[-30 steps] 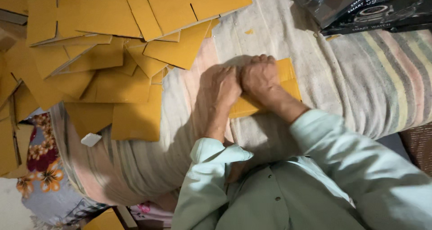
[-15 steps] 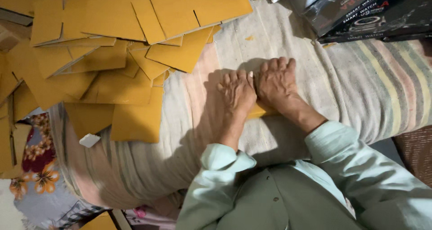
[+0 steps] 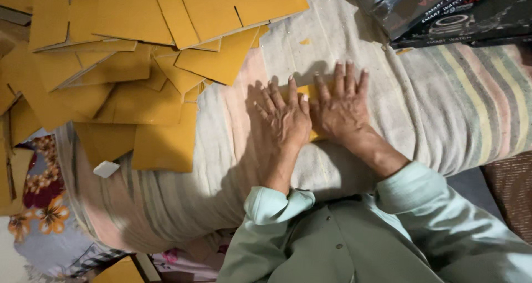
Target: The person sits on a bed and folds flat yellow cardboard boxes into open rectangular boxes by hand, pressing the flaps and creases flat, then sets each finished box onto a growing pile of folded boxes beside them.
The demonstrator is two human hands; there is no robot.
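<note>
Both hands lie flat, palms down, side by side at the centre of the frame; the left hand (image 3: 285,119) and the right hand (image 3: 342,107) press on a small yellow card piece (image 3: 306,91), almost wholly covered, only a strip showing between and above the fingers; neither grip is closed round anything, fingers spread and straight. The card piece rests on a striped blanket (image 3: 443,111) over a rounded cushion; pale green sleeves (image 3: 421,205) fill the lower right. A heap of flat yellow cardboard blanks (image 3: 138,56) covers the upper left, well apart from the hands; dark printed boxes (image 3: 443,11) sit at the upper right; a floral cloth (image 3: 44,205) shows lower left.
</note>
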